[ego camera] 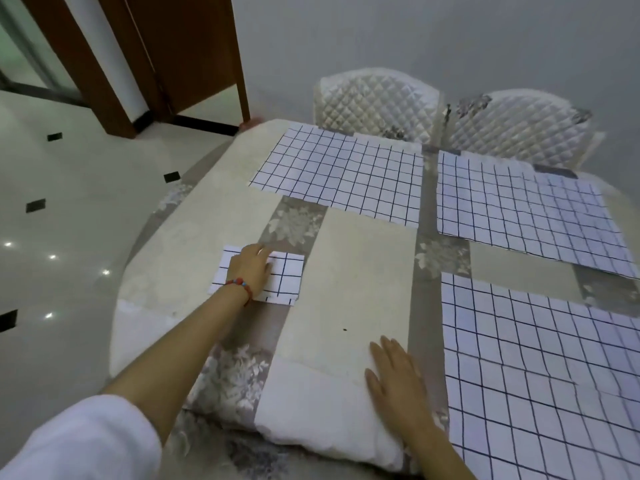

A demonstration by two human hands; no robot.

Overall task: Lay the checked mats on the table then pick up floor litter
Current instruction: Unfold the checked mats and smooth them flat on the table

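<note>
- Our left hand (251, 268) lies flat, fingers spread, on the folded mat (258, 278) at the table's (363, 271) left side, gripping nothing; we judge unfolding comes next.
- Our right hand (394, 379) rests open and empty beside the near mat (540, 368); we'd square edges with it.

White sleeve (79, 441), red bead bracelet (239, 285) L wrist.

Three unfolded mats lie on the table (363, 271): one far left (339, 174), one far right (526, 209), one near right (540, 368). A folded mat (287, 275) lies at the left; two chairs (377, 98) stand behind.
</note>
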